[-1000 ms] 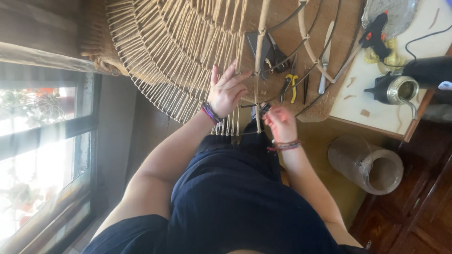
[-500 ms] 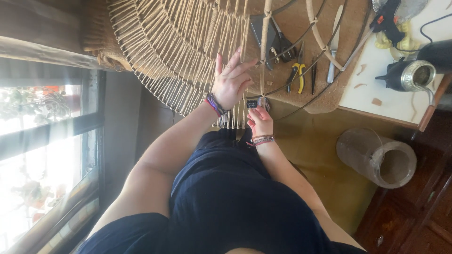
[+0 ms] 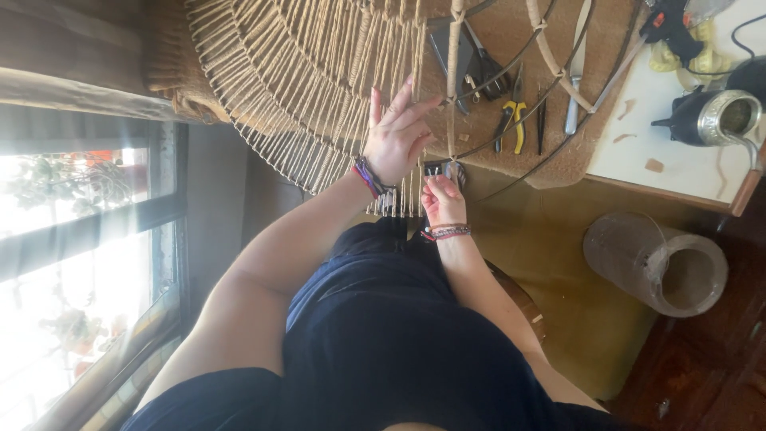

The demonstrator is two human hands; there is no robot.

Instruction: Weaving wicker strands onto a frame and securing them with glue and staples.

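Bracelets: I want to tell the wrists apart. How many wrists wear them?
2: purple bracelets on the left wrist by the woven cords; dark beaded ones on the right wrist, just below.

Two hands are at work — the left hand point(image 3: 396, 136) spread on the one round woven cord frame point(image 3: 319, 88), the right hand point(image 3: 441, 198) closed at its rim. Each wrist wears a stack of bracelets. One pair of yellow-handled pliers point(image 3: 512, 121) lies beyond, one black glue gun point(image 3: 669, 22), one metal cup point(image 3: 718, 118) — and one clear plastic cylinder point(image 3: 654, 263).
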